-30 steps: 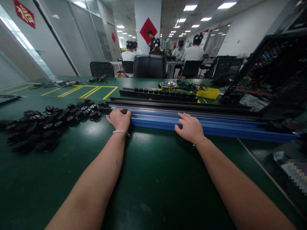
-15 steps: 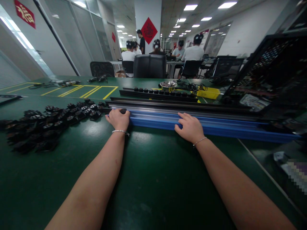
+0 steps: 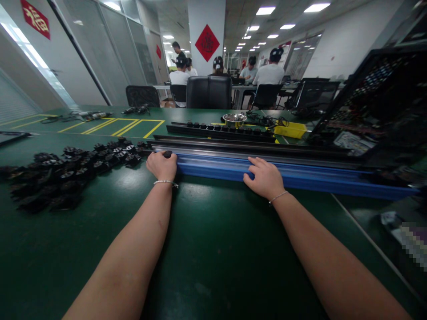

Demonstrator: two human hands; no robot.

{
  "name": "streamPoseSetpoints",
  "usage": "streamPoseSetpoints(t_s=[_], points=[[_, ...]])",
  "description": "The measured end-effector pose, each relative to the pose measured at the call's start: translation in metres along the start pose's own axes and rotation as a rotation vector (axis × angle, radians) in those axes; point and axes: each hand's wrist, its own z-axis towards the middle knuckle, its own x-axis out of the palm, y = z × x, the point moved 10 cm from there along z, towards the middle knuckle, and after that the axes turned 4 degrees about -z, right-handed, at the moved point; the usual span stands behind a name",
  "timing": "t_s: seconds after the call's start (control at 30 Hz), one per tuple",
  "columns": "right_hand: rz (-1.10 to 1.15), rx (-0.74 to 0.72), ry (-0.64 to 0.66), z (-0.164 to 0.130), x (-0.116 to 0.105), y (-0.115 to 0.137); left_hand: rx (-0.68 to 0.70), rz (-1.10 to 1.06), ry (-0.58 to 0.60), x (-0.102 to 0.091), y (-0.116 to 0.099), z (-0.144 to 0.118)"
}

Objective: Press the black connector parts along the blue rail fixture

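Note:
A long blue rail (image 3: 213, 170) with a lengthwise channel lies across the bench. My left hand (image 3: 161, 166) is closed at its left end, around a small black part (image 3: 167, 154). Only the top of that part shows above my fingers; whether it sits in the channel is hidden. Farther right, my right hand (image 3: 265, 178) rests on the rail's top and near side, its fingers stretched out and apart. Directly behind the blue rail run long black rails (image 3: 233, 146). To the left of my left hand spreads a pile of small black parts (image 3: 75, 166).
Another black rail carrying a row of black parts (image 3: 220, 129) lies farther back, near a metal bowl (image 3: 234, 118) and a yellow bin (image 3: 290, 130). A dark mesh-sided rack (image 3: 353, 106) stands at the right. Several people are beyond the green bench (image 3: 207, 249).
My left hand has shifted slightly left along the blue rail, with the black part. My right hand stays in place. In the background, a standing person has moved left.

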Motion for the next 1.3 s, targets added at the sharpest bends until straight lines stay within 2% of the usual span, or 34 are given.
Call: streamPoseSetpoints(t_s=[0.5, 0.77, 1.3], points=[[0.035, 0.004, -0.022, 0.000, -0.001, -0.001, -0.018, -0.015, -0.002, -0.001, 0.008, 0.008], [0.016, 0.010, -0.010, 0.000, 0.000, 0.000, -0.024, -0.101, -0.090, -0.003, 0.014, 0.008], [0.022, 0.017, -0.022, 0.000, -0.002, -0.001, -0.058, -0.078, -0.045, -0.003, 0.015, 0.008]])
